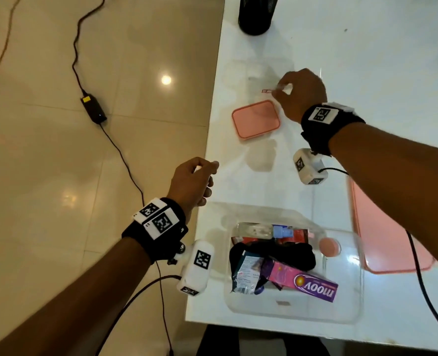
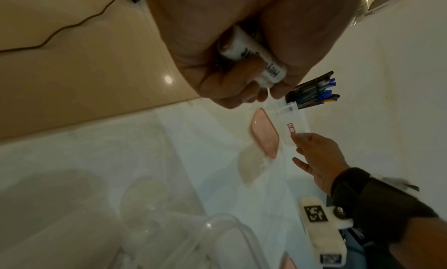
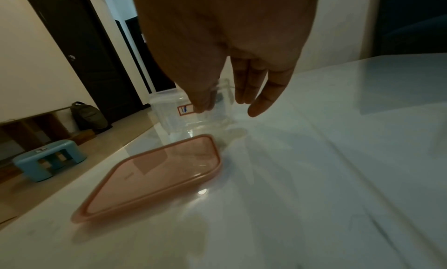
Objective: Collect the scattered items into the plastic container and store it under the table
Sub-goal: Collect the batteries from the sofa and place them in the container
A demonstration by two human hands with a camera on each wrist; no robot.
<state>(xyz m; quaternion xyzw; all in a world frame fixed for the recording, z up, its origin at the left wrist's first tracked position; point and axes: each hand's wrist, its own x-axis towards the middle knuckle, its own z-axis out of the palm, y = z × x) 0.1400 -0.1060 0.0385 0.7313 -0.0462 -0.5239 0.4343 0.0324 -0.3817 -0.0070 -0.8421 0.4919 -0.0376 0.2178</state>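
Note:
A large clear plastic container (image 1: 290, 313) stands at the table's near edge. It holds a pink moov box (image 1: 313, 286), a spray bottle (image 1: 261, 230), a black cloth and packets. Further back stands a small clear container (image 1: 257, 75) with a red label. My right hand (image 1: 281, 89) pinches its near rim between thumb and fingers, as the right wrist view shows on the small clear container (image 3: 179, 110). My left hand (image 1: 205, 173) hovers at the table's left edge and grips a small white tube (image 2: 251, 57).
A small pink lid (image 1: 256, 118) lies in front of the small container. A large pink lid (image 1: 385, 240) lies at the right under my right arm. A black mesh pen holder (image 1: 256, 14) stands at the back. A power adapter (image 1: 93, 109) and cables lie on the floor.

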